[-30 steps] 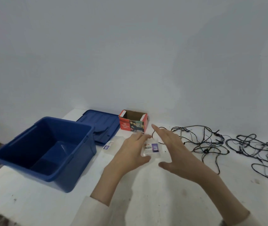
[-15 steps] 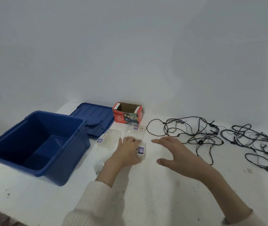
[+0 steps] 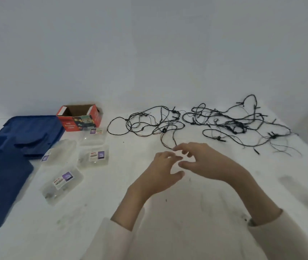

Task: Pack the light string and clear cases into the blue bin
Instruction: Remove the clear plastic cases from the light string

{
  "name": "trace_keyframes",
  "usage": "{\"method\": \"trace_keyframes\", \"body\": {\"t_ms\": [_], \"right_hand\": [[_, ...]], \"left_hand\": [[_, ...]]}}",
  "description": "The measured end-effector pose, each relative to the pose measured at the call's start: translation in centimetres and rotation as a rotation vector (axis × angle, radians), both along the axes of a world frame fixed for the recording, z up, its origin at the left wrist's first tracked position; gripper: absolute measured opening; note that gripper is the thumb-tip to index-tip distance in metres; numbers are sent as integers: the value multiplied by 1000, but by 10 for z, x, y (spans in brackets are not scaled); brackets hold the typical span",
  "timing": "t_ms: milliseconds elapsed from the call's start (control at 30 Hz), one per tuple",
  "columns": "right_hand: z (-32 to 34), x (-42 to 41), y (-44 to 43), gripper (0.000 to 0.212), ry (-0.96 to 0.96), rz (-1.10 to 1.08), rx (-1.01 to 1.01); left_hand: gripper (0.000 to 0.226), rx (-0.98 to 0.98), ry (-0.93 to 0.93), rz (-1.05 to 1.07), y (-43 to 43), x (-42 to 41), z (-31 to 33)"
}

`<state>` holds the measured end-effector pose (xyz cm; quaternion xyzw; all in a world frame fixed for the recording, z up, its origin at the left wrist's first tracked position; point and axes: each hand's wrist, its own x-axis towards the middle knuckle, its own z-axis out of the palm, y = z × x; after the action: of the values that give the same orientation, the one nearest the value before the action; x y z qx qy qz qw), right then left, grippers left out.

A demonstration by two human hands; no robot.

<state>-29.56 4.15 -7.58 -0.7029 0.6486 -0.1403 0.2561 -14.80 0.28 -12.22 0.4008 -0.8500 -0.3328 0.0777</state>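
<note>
A black light string [image 3: 205, 124] lies tangled across the back of the white table [image 3: 187, 212], from the middle to the far right. Several clear cases with small labels lie on the left: one nearest me [image 3: 61, 184], one in the middle [image 3: 93, 156], one beside the bin lid [image 3: 59, 152], one by the red box [image 3: 93, 136]. The blue bin [image 3: 1, 177] stands at the left edge, only partly in view. My left hand [image 3: 158, 173] and my right hand [image 3: 203, 160] hover together just in front of the string's near end, fingers spread, holding nothing.
The blue bin lid [image 3: 33, 132] lies flat behind the bin. An open red cardboard box [image 3: 79, 119] stands at the back beside the lid. A plain wall rises directly behind the table.
My left hand has let go of the clear case and both hands have moved right toward the light string. The view has turned right, so the bin is now at the left edge.
</note>
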Motion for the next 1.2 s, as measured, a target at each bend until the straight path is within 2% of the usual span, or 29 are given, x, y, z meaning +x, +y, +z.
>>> {"method": "trace_keyframes", "body": {"t_ms": [300,367,500,700,1033,1133,1200], "right_hand": [[-24,-51,61,56,427,-224,205],[-26,-56,68,62,464,-258,277],[-33,-54,72,61,394,-280,403],[-34,-39,70,46,379,-267,376],[-32,11,77,44,355,-280,131],[-23,34,80,41,259,-293,62],[-15,50,83,40,110,-292,54]], "left_hand": [[45,81,-1,-76,25,-37,-18],[45,88,-2,-89,27,-42,-18],[45,86,-8,-105,29,-49,-17],[44,108,18,-81,34,-38,-15],[52,302,129,57,76,8,-8],[61,424,226,127,92,28,-3],[65,528,331,196,102,41,2]]}}
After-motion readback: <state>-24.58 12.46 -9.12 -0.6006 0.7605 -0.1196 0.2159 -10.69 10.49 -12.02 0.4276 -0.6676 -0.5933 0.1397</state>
